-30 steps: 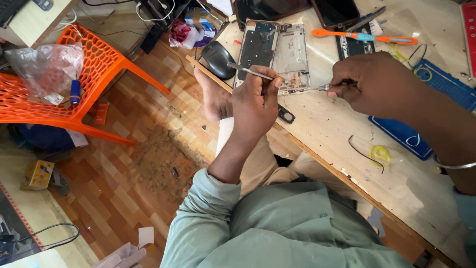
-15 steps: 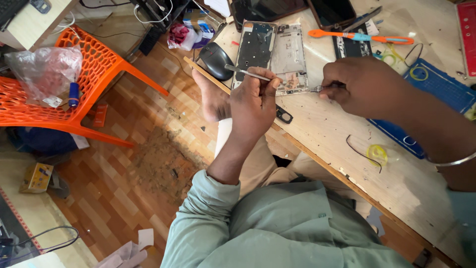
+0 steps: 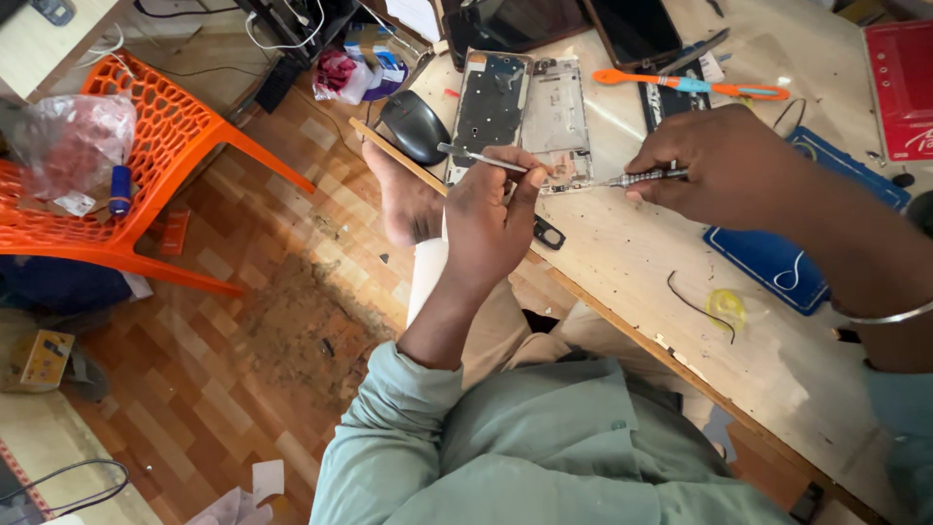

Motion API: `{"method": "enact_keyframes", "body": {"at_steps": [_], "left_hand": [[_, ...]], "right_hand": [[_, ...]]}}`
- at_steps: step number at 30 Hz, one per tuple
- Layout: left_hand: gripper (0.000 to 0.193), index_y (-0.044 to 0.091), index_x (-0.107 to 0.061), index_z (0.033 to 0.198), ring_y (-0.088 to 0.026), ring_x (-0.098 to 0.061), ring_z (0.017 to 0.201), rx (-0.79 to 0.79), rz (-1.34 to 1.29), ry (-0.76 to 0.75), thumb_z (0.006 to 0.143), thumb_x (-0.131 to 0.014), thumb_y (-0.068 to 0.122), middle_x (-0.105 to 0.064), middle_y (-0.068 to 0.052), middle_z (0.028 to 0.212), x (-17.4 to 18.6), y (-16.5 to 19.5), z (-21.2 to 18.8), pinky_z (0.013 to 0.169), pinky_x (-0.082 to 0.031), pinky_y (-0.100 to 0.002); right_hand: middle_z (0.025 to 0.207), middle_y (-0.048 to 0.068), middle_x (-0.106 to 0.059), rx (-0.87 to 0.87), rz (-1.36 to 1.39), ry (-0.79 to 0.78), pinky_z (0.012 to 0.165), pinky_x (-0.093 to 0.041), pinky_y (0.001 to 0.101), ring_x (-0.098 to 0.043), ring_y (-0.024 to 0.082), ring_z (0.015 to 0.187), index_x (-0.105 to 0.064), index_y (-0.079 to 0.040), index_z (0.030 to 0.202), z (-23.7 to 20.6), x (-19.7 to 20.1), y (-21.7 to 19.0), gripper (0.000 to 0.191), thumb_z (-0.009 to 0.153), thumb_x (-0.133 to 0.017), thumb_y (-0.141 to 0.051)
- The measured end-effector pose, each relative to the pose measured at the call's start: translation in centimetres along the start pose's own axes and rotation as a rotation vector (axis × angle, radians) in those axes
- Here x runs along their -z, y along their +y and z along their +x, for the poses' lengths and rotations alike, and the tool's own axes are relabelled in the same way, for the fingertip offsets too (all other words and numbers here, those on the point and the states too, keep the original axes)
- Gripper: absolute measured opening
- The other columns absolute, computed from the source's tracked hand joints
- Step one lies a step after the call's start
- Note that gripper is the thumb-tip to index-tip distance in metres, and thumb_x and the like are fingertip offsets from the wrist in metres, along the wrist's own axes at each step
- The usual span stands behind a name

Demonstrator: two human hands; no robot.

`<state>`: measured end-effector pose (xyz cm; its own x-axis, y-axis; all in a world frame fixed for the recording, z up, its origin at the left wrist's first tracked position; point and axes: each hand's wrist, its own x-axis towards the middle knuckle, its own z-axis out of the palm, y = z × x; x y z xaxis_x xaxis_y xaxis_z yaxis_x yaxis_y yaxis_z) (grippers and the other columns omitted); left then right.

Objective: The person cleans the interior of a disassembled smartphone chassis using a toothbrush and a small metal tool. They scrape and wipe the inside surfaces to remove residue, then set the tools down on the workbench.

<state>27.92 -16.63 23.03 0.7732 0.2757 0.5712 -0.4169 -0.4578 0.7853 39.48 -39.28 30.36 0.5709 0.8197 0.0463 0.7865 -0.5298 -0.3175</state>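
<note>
The tip of the screwdriver (image 3: 646, 177) in the right hand (image 3: 714, 165) is too small to make out where it meets the opened phone frame (image 3: 559, 122), and its handle is buried in the closed fingers. The left hand (image 3: 491, 219) covers the near corner of that frame and the back end of the tweezers (image 3: 481, 157). Beyond the right hand, a dark tablet (image 3: 637, 29) is cut by the top edge; a red box (image 3: 899, 87) runs off to its right.
</note>
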Motion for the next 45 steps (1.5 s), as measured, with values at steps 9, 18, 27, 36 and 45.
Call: {"method": "enact_keyframes", "body": {"at_steps": [9,18,27,36,45], "left_hand": [[0.011,0.006,-0.064,0.101,-0.022,-0.072,0.079,-0.054,0.086,-0.044,0.100,-0.071,0.014,-0.072,-0.005,0.091,0.0,0.2,0.2,0.071,-0.055,-0.034],[0.016,0.007,-0.062,0.085,-0.027,-0.070,0.074,-0.092,0.080,-0.054,0.097,-0.072,0.013,-0.073,-0.006,0.095,0.7,0.0,0.5,0.067,-0.052,-0.037],[0.012,0.006,-0.065,0.089,-0.026,-0.068,0.072,-0.110,0.077,-0.042,0.096,-0.072,0.012,-0.071,-0.004,0.091,0.7,-0.5,0.2,0.067,-0.051,-0.038],[0.015,0.006,-0.064,0.087,-0.027,-0.065,0.073,-0.115,0.141,0.030,0.097,-0.072,0.014,-0.073,-0.004,0.095,0.8,-0.8,-0.5,0.070,-0.049,-0.038],[0.010,0.008,-0.067,0.090,-0.025,-0.066,0.076,-0.147,0.088,-0.050,0.097,-0.073,0.012,-0.072,-0.004,0.095,1.2,-0.7,-0.7,0.071,-0.051,-0.037]], "right_hand": [[0.088,0.009,-0.073,0.044,0.010,0.028,0.073,-0.055,0.0401,-0.070,0.030,0.081,-0.077,-0.009,0.096,-0.2,-0.6,0.5,0.025,0.081,-0.079,-0.030],[0.096,0.008,-0.074,-0.052,-0.097,-0.047,0.078,-0.056,0.0397,-0.071,0.029,0.087,-0.077,-0.010,0.099,0.4,-1.1,-0.1,0.031,0.085,-0.077,-0.037],[0.096,0.007,-0.075,-0.102,-0.095,-0.066,0.079,-0.056,0.0378,-0.072,0.027,0.087,-0.077,-0.009,0.100,0.3,-1.9,0.0,0.034,0.085,-0.078,-0.039],[0.096,0.007,-0.076,-0.128,-0.085,-0.070,0.077,-0.057,0.0380,-0.072,0.027,0.085,-0.077,-0.010,0.100,0.5,-1.9,-1.0,0.032,0.085,-0.079,-0.038],[0.092,0.002,-0.076,-0.227,0.193,-0.040,0.068,-0.055,0.0288,-0.069,0.013,0.075,-0.070,-0.011,0.121,0.1,-0.6,0.4,0.035,0.089,-0.077,-0.025]]}}
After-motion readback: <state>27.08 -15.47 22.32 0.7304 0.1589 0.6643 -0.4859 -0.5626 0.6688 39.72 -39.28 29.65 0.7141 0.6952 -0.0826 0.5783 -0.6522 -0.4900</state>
